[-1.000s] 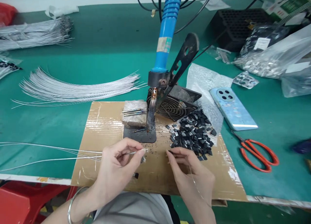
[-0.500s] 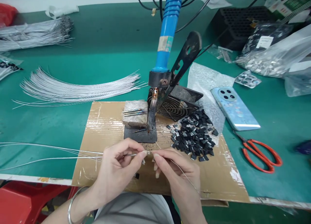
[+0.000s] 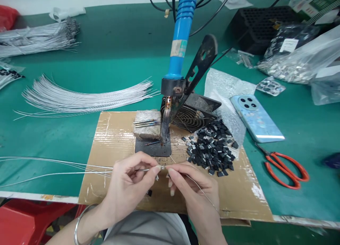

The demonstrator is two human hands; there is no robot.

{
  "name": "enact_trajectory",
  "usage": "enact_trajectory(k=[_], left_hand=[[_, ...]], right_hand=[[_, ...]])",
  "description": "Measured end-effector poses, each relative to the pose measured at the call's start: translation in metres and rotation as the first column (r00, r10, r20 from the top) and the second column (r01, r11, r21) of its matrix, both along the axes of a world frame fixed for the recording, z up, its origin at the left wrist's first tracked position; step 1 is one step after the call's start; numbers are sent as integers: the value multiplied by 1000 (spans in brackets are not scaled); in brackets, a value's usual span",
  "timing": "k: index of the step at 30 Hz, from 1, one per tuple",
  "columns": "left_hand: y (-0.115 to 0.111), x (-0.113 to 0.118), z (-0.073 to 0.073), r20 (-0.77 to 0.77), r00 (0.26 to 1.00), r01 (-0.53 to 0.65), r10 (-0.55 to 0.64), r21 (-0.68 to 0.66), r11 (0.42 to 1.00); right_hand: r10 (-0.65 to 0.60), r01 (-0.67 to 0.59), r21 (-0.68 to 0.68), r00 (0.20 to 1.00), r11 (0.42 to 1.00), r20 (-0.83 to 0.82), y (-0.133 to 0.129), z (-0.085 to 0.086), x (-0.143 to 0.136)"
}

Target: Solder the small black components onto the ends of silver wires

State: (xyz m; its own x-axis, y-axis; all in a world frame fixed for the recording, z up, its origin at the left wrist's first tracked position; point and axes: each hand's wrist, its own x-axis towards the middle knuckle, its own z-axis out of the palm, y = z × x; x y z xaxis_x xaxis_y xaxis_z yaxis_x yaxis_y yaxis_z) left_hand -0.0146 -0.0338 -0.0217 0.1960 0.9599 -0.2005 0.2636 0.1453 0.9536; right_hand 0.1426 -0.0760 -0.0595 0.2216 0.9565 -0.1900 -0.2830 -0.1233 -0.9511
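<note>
My left hand [image 3: 131, 188] is closed in a pinch on several thin white cables [image 3: 61, 161], which trail off to the left over the table edge side. My right hand [image 3: 198, 190] meets it fingertip to fingertip, pinching a small part that the fingers mostly hide. A fine silvery wire [image 3: 202, 191], like solder wire, runs through the right hand, its tip poking up past the index finger. Just beyond the hands, a blue-handled soldering iron [image 3: 178, 35] points down in its black stand [image 3: 203, 59], its tip above a dark pad [image 3: 166, 151].
A pile of small black connectors [image 3: 212, 145] lies on the cardboard [image 3: 114, 138], beside a small fan [image 3: 187, 117]. Tips rest on a grubby block [image 3: 146, 133]. Red-handled scissors [image 3: 300, 167] and a blue phone [image 3: 257, 119] are right; a white cable bundle [image 3: 87, 98] is left.
</note>
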Motion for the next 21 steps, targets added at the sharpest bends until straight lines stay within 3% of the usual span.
enact_trajectory(k=[21], left_hand=[[-1,-1,1,-26,1000,-5,5,6,1000]], right_hand=[[-2,2,4,1000,1000,-28,-2,0,-1]])
